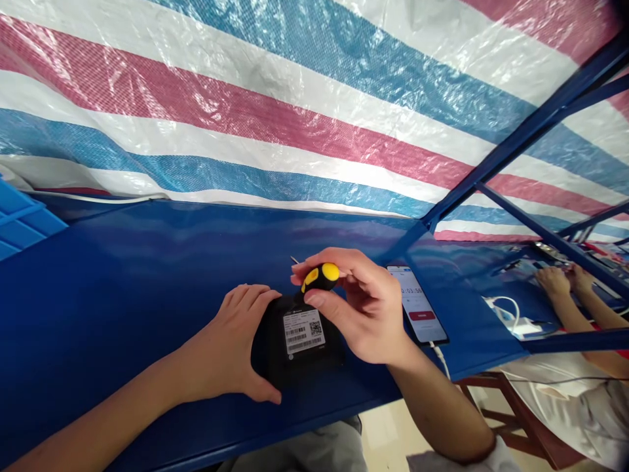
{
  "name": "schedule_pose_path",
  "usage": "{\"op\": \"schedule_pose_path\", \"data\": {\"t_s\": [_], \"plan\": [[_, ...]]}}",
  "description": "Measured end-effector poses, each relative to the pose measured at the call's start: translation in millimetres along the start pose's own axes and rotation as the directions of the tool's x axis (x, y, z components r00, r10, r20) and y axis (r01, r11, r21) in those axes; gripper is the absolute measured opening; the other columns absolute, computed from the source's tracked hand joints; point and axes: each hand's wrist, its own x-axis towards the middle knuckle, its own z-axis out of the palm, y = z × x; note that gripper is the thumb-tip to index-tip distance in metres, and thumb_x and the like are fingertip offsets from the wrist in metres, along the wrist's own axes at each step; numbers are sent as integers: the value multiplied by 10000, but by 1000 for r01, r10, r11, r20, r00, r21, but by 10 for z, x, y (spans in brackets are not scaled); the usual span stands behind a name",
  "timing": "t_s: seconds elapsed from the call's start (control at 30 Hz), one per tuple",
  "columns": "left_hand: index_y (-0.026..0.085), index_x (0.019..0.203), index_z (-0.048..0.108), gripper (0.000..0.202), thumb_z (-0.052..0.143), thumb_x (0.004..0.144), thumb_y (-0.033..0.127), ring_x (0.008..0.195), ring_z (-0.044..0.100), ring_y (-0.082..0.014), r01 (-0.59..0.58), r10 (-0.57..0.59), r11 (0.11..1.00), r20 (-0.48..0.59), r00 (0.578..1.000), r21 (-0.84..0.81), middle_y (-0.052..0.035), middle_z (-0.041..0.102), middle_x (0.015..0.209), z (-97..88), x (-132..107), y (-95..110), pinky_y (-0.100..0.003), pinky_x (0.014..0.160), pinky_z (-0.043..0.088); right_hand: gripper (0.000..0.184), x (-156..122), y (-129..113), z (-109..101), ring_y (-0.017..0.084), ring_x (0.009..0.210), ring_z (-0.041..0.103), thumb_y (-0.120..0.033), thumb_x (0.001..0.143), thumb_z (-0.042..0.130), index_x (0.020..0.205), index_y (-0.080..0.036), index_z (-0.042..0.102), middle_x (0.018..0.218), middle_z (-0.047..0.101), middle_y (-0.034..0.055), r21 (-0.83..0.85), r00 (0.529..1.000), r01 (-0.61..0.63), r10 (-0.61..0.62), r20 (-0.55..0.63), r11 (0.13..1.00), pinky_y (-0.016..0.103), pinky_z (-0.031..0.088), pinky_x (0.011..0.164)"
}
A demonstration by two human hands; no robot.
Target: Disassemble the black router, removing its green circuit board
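A flat black device with a white printed label and a square code lies on the blue table. My left hand grips its left side, fingers at the far edge and thumb at the near edge. Above the far right part of the device, my right hand is closed around a screwdriver with a yellow and black handle. The handle's rounded end faces me. A thin metal bit shows just beyond my right fingertips. Where the screwdriver's tip rests is hidden by the hand and handle.
A phone with a running timer lies to the right, a white cable plugged in. Farther right are a white power strip and another person's hands, beyond a blue metal frame. A blue crate stands at far left; striped sheeting hangs behind.
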Motion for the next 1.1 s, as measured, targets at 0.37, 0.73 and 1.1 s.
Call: {"op": "schedule_pose_path", "data": {"t_s": [0.37, 0.73, 1.1], "plan": [[264, 1436, 515, 1170, 1041, 421, 512, 1355, 514, -411, 32, -32, 999, 17, 999, -6, -102, 570, 1444, -40, -38, 229, -585, 1164, 460, 382, -26, 35, -39, 193, 952, 820, -8, 881, 780, 1201, -212, 743, 1075, 832, 57, -46, 998, 67, -67, -5, 997, 291, 687, 849], [314, 1658, 376, 1360, 988, 476, 591, 1444, 443, -470, 44, -44, 998, 3, 999, 45, -122, 515, 1546, 43, -93, 205, -630, 1138, 493, 344, -60, 53, -4, 198, 964, 829, -69, 907, 815, 1205, -225, 740, 1096, 837, 60, -82, 997, 75, -75, 2, 994, 290, 701, 869], [291, 1513, 490, 1221, 979, 447, 630, 1382, 452, -465, 3, -3, 1000, 12, 1000, 27, -111, 515, 1460, 101, -44, 149, -656, 1132, 480, 360, -60, -22, -39, 193, 950, 831, -89, 877, 857, 1201, -202, 745, 1085, 848, 70, -154, 995, 101, -98, 30, 983, 267, 694, 871]]}}
